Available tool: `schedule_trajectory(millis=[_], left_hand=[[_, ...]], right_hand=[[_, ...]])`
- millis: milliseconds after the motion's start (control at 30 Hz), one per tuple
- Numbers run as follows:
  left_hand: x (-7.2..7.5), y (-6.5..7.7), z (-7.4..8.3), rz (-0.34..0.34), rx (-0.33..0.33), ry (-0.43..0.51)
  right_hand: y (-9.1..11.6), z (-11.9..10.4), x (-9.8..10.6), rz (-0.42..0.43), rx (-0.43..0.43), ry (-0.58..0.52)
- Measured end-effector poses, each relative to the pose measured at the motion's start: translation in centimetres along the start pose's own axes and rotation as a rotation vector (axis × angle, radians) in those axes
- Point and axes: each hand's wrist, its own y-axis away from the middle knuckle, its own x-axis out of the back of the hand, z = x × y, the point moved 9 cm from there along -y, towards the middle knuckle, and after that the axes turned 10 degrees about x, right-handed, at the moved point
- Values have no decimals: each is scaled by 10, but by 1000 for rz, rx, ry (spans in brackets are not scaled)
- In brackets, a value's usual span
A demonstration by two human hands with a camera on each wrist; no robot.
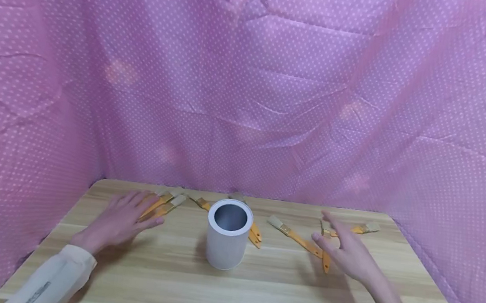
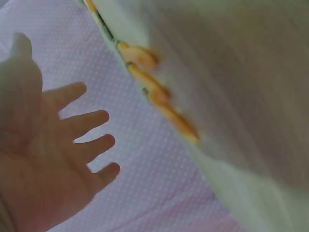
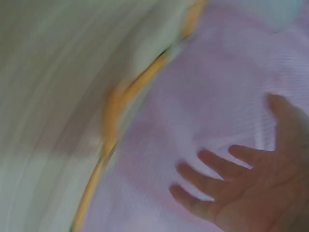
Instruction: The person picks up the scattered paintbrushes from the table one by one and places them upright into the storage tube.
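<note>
My left hand (image 1: 122,220) hovers over the left side of the table with its fingers spread, holding nothing. Beneath and beyond it lie several paintbrushes (image 1: 166,208) with yellow handles and pale bristles, partly hidden by the hand. On the right, my right hand (image 1: 349,250) is also held above the table, its fingers apart and nothing in them. Close to it lie a paintbrush (image 1: 300,240) slanting toward the middle and others partly covered by the hand. A white cylindrical can (image 1: 226,250), open at the top, stands upright between the hands. In the wrist views both palms (image 2: 43,164) (image 3: 265,198) look bare.
More paintbrushes (image 1: 255,235) lie behind the can, partly hidden by it. The wooden table (image 1: 224,301) ends at a pink dotted cloth (image 1: 246,121) that hangs behind and along both sides. A brush with pale bristles (image 1: 370,228) lies near the back right corner.
</note>
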Motion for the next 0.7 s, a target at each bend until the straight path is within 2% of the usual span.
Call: schedule_trajectory(millis=[100,233,433,567,700], left_hand=[[2,-15,9,82,-43,23],[6,-32,19,146,-81,35],[0,-43,14,79,-33,54],[-7,-46,11,48,-24,26],[-14,-50,11,44,-12,7]], right_hand=[[-3,-21,-1,24,4,-203],[-10,-43,-7,62,-14,-320],[-26,-71,-29,86,23,-431],[-37,-89,-46,21,34,-465],[-44,-100,-64,-64,17,-450]])
